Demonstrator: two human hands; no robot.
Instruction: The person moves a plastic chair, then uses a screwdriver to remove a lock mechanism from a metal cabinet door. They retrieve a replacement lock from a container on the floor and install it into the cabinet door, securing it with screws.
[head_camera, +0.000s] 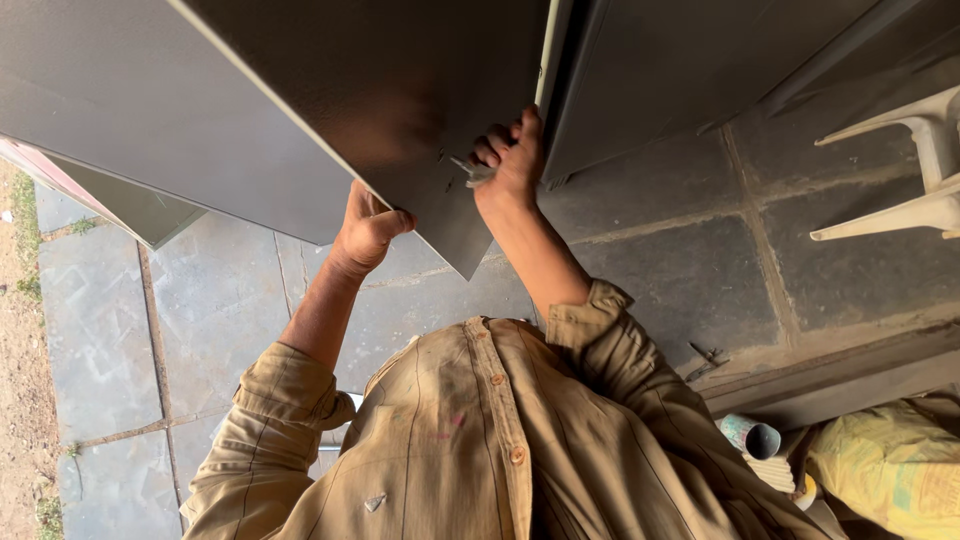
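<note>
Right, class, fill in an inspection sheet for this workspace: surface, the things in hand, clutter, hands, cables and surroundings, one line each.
Surface: grey stone paving slabs, dusty, with joints showing.
Things in hand: large dark grey metal panel, tilted; a small metal tool held against it, kind unclear.
Clutter: yellow sack, a pale cylindrical tube, and a small metal clip on the step.
Hands: left hand grips the panel's lower edge; right hand is closed on the tool.
Cables: nothing seen.
Surroundings: white plastic chair legs at right, bare soil strip at left.
</note>
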